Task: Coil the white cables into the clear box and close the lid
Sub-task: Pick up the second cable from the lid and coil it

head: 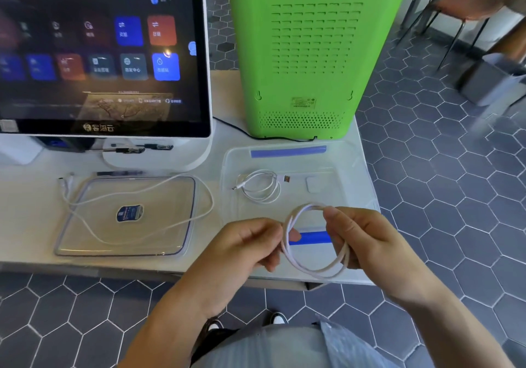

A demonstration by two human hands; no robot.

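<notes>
Both hands hold one white cable [313, 242] wound into a round coil over the near edge of the clear box [227, 185]. Left hand [250, 251] pinches the coil's left side, fingers curled; right hand [361, 236] grips the right side — thumb on top. Inside the box, a second coiled cable [260, 187] lies flat, thin and glossy. The clear lid [182, 242] — rectangular, rounded corners — rests on the pale table [28, 225] to the left, a loose cable [199, 197] draped across it.

White cables [314, 242], clear box [353, 165]
</notes>
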